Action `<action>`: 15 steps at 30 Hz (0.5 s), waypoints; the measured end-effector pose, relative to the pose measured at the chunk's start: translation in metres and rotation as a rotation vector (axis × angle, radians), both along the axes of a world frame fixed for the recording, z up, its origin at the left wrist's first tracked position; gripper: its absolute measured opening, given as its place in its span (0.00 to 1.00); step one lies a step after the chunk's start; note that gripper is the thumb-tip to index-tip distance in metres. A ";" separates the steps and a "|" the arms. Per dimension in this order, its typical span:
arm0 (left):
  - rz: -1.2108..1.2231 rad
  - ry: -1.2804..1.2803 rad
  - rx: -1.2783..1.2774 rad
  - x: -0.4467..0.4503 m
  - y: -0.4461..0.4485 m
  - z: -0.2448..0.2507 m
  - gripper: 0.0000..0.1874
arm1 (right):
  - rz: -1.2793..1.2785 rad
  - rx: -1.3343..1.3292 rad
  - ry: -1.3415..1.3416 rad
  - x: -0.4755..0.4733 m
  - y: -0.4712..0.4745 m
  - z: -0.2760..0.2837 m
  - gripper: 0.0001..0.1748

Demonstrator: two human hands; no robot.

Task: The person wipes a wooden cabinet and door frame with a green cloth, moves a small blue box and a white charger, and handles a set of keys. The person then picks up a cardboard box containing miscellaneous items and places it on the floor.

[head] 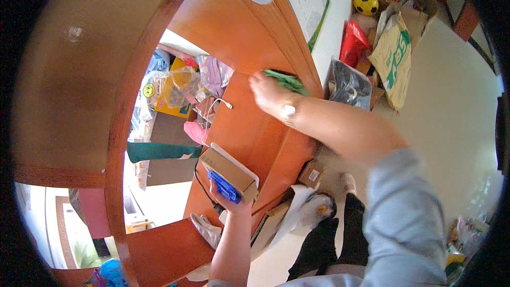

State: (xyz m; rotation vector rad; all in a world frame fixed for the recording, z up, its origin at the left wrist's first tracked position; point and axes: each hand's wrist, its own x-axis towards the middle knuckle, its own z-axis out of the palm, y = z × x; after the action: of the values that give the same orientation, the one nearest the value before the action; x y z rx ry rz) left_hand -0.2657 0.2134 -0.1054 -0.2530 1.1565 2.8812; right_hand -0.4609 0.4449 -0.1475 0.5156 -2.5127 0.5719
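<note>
My right hand (271, 92), with a watch (287, 112) on its wrist, is on the far part of an orange-brown wooden shelf (243, 123). It grips a bunched green cloth (286, 81), blurred and partly covered by the hand. Nearer to me, my left hand (230, 205) holds a blue plastic object (224, 186), whose exact kind I cannot tell. Right behind that object is an open-looking cardboard box (231, 167) with a white item (239, 159) along its far side. A white cable (211, 113) runs over the shelf's left edge beyond the box.
Left of the shelf, plastic bags (179, 85) and clothes (215, 71) lie lower down. A light-coloured glove (207, 229) rests near my left forearm. To the right stand a black bag (350, 85), a yellow paper sack (392, 57) and a toy ball (365, 2). Boxes (312, 173) sit by my feet.
</note>
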 end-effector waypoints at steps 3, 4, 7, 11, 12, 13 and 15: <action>0.009 0.022 -0.054 0.003 0.007 0.004 0.26 | 0.043 0.077 -0.040 0.095 0.068 0.028 0.09; 0.036 0.014 -0.056 0.002 0.009 0.004 0.27 | -0.055 0.193 -0.048 0.117 0.082 0.041 0.08; 0.028 0.050 -0.047 0.001 0.008 0.002 0.29 | 0.070 -0.608 -0.403 0.138 0.089 0.089 0.10; -0.110 0.076 -0.015 -0.004 0.004 0.002 0.33 | 0.214 -1.889 -0.506 0.113 0.026 0.155 0.16; -0.180 0.091 0.052 -0.005 0.003 0.003 0.33 | 0.391 -2.245 -0.455 0.109 0.013 0.171 0.16; -0.144 0.083 -0.042 -0.005 0.003 0.006 0.33 | 0.547 -2.597 -0.495 0.108 0.004 0.187 0.16; -0.060 0.094 -0.151 -0.005 0.006 0.010 0.34 | 0.968 -2.691 -0.396 0.106 0.000 0.219 0.16</action>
State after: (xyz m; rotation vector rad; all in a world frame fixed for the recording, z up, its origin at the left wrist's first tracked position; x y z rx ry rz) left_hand -0.2705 0.2196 -0.0957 -0.0854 1.3744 2.7846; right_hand -0.3547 0.4452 0.0717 0.2119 0.3300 3.0932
